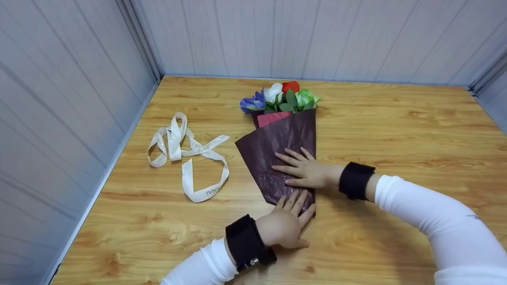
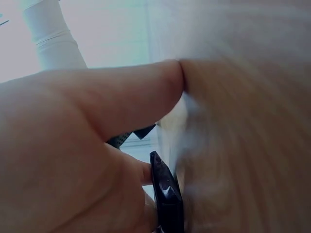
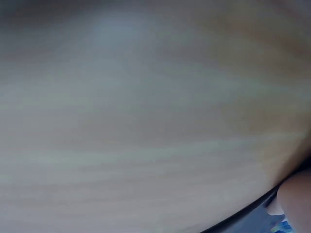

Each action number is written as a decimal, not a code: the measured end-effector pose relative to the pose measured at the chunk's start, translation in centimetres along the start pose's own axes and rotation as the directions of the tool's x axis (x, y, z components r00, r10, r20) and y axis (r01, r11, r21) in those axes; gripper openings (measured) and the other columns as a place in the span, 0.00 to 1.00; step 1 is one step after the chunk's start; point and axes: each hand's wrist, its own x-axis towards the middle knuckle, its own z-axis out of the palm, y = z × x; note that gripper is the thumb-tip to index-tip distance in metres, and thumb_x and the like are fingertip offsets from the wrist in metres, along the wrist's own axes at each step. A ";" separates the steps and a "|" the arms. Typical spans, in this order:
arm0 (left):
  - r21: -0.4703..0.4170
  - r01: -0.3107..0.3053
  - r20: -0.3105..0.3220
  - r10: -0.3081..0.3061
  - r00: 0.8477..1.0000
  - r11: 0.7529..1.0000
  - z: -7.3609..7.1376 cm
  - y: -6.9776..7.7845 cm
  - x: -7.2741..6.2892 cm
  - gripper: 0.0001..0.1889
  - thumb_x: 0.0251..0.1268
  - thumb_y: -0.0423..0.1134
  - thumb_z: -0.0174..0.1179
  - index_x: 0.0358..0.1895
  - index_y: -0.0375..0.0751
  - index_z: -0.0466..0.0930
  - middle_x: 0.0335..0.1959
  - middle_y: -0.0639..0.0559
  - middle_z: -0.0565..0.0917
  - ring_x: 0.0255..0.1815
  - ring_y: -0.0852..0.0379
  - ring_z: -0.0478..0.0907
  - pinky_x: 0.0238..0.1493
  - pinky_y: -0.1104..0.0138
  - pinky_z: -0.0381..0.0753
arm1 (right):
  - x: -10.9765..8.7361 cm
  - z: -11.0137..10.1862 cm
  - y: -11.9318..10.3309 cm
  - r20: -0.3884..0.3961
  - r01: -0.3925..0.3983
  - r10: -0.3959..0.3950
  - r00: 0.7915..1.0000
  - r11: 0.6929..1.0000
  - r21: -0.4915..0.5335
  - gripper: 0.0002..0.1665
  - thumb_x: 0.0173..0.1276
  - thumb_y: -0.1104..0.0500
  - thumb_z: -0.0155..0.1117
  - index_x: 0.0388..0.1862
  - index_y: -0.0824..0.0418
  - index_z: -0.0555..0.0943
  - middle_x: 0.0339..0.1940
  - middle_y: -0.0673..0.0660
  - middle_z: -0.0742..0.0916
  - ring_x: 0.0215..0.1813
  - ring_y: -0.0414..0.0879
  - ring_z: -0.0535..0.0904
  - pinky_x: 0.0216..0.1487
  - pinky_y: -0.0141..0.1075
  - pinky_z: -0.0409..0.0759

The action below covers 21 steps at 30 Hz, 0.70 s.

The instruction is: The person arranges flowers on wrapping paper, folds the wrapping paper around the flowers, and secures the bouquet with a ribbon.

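Note:
A bouquet of artificial flowers, blue, white, red and green, lies on the table with its blooms toward the back. Dark purple wrapping paper is folded around it, with a pink-red patch showing near the top. My right hand lies spread on the middle of the paper, fingers straight. At the narrow lower end, my left hand rests its fingers on the paper, thumb out to the side. The left wrist view shows the thumb against the tabletop and the dark paper edge under the fingers. Stems are hidden.
A white printed ribbon lies in loose loops on the wooden table, left of the bouquet. Pale panel walls stand along the back and left sides. The right wrist view is mostly blurred tabletop.

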 end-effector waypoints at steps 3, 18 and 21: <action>-0.007 0.009 0.014 -0.009 1.000 1.000 -0.1 0.0 -0.1 0.45 0.62 0.65 0.51 0.76 0.57 0.38 0.78 0.48 0.34 0.78 0.50 0.33 0.75 0.56 0.43 | 1.0 -0.5 0.4 -0.022 -0.055 0.055 0.998 0.998 0.000 0.34 0.75 0.43 0.43 0.76 0.50 0.55 0.79 0.58 0.49 0.78 0.61 0.37 0.70 0.64 0.33; 0.002 0.004 -0.027 -0.004 1.000 1.000 -0.1 0.1 -0.3 0.45 0.62 0.65 0.52 0.77 0.56 0.40 0.78 0.47 0.35 0.78 0.49 0.36 0.75 0.56 0.45 | 6.0 -2.6 3.4 -0.029 -0.506 0.512 0.859 0.856 0.107 0.42 0.71 0.30 0.32 0.78 0.43 0.39 0.79 0.56 0.38 0.77 0.61 0.27 0.70 0.62 0.28; 0.025 0.011 -0.033 -0.010 0.999 1.000 0.0 0.2 -0.2 0.45 0.61 0.65 0.52 0.76 0.56 0.41 0.78 0.47 0.37 0.78 0.49 0.37 0.75 0.56 0.46 | 6.7 -2.8 3.6 -0.008 -0.577 0.580 0.814 0.811 0.090 0.43 0.70 0.28 0.31 0.77 0.41 0.37 0.78 0.56 0.36 0.76 0.63 0.25 0.69 0.63 0.27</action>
